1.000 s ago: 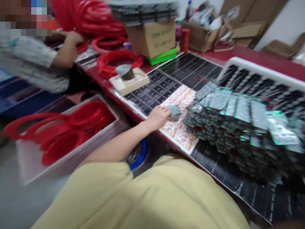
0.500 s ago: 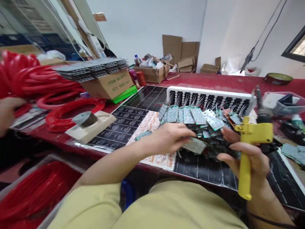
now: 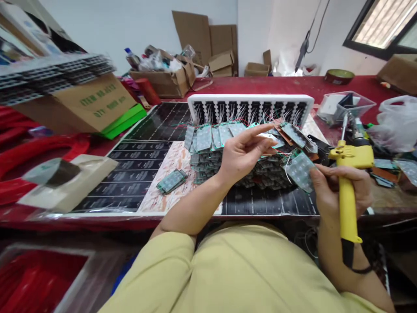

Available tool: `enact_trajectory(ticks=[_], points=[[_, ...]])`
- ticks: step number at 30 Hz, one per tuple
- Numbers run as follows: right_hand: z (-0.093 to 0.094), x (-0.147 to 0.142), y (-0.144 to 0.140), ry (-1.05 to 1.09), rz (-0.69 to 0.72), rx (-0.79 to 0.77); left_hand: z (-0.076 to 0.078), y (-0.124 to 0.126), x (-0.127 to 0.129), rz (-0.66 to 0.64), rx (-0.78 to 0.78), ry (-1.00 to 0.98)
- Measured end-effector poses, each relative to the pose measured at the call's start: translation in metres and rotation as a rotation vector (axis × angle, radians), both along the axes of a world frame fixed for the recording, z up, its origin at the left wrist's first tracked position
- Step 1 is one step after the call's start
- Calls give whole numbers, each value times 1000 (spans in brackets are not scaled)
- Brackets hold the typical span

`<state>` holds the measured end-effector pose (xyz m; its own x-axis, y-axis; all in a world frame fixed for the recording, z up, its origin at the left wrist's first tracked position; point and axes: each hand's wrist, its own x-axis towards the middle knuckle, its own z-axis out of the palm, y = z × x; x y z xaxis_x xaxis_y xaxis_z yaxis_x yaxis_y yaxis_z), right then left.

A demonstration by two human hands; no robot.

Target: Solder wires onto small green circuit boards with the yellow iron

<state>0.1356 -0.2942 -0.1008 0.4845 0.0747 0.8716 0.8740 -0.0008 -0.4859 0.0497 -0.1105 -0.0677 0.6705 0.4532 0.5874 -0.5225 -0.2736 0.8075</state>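
My right hand [image 3: 339,191] is closed around the yellow handle of a soldering gun [image 3: 350,195], its metal tip pointing up and away. Between the thumb and fingertips of that hand is a small green circuit board [image 3: 300,171] with rows of silvery dots and thin red and white wires. My left hand [image 3: 243,152] hovers over a stack of similar circuit boards [image 3: 208,161], fingers bent toward the thumb; whatever is pinched there is too small to make out. Behind the stack stands a white rack [image 3: 250,99] of black slots with wires coming out.
Two loose boards [image 3: 171,181] lie on a marked sheet to the left. A cream block with a tape roll [image 3: 55,174], a carton [image 3: 94,98] and red coils [image 3: 42,152] stand farther left. At right are a clear plastic tub [image 3: 361,104] and a white bag [image 3: 399,124].
The view has swung right. My left hand has risen from the front of the stack, where it held a board. A board is now in my right hand, which keeps the soldering gun.
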Motion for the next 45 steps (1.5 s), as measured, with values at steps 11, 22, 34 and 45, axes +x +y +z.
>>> enact_trajectory(ticks=[11, 22, 34, 45], points=[[-3, 5, -16, -45, -108, 23, -7, 0, -28, 310, 438, -54], [-2, -14, -14, -288, -112, -86, -4, -34, -2, 214, 588, 33], [-3, -24, -9, -198, -66, -83, -8, -31, 3, 71, -24, 113], [-4, -16, -18, -130, -102, -46, -19, 1, -16, 275, 703, -272]])
